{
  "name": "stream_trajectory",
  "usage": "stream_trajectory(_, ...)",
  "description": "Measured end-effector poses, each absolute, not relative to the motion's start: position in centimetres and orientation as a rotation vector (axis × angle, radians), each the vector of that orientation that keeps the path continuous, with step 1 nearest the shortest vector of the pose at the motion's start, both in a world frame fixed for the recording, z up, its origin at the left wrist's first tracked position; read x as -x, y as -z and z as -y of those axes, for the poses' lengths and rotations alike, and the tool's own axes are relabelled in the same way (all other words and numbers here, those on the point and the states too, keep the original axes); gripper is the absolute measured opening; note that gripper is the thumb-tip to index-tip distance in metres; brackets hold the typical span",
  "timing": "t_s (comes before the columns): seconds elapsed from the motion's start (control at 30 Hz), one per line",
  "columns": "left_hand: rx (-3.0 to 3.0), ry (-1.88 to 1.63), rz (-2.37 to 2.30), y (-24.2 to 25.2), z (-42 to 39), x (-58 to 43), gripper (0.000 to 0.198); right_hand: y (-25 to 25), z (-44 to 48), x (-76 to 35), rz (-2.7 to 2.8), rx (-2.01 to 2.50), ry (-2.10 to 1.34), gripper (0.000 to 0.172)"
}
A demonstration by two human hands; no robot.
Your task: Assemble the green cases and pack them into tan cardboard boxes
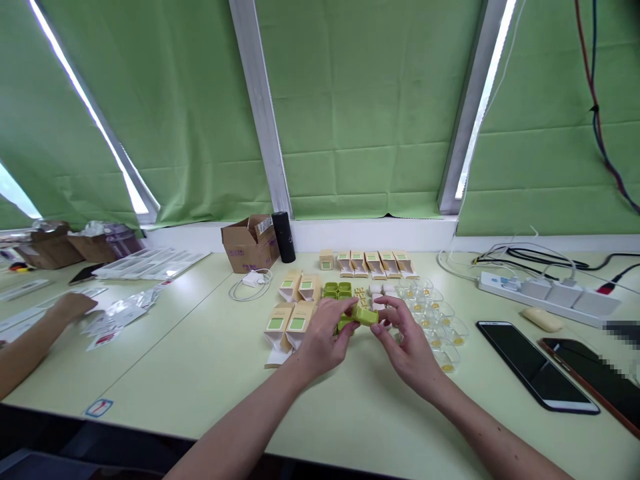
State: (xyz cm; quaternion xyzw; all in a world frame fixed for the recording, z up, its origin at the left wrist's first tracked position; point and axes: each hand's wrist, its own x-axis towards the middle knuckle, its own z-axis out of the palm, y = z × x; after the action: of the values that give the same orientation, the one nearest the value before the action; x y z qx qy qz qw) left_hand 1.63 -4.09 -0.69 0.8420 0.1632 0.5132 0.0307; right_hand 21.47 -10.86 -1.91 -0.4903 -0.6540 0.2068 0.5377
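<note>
A: Hands status?
B: Left hand (323, 337) and right hand (407, 340) both have fingertips closed on one green piece (366, 316), held between them over the front middle of the layout. More green shows under the left fingers; can't tell if it's the same part.

A: What's crowding them?
B: Left: kraft boxes (275, 323) with green labels, flaps out; the left hand blocks the view of part of one. Just behind the hands: green cups (337, 287), small yellow bits (360, 292), white pieces (376, 289). Right: clear cups (447, 360) with yellow spots, partly hidden by the right hand.

A: Farther out?
B: Back: a row of open boxes (374, 260), one closed box (326, 259) at its left end. Then carton (245, 248), black cylinder (285, 238), white charger (253, 279) with coiled cable. Right side: power strip (543, 298), loose cables, tan oval object (542, 319), two phones (537, 365).

A: Anyone else?
B: Co-worker's hand (75, 305) far left, beside plastic packets (123, 315). Well apart.
</note>
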Motion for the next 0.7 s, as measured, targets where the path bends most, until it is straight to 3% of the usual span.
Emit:
stream_trajectory(0.23, -2.376, -1.417, -0.675, 1.25, 4.41, -2.08, 0.036, 1.49, 11.01, -21.34, 1.556, 1.168, -0.542, 0.033)
stream_trajectory(0.37, -2.204, -1.358, -0.764, 1.27, 4.53, -2.18, 0.037, 1.39, 11.04, -21.17, 1.588, 1.155, -0.506, 0.040)
stream_trajectory(0.7, -2.154, -1.308, -0.653, 1.40, 4.24, -1.82, 0.037, 1.46, 10.72, -21.46, 1.482, 1.105, -0.641, 0.039)
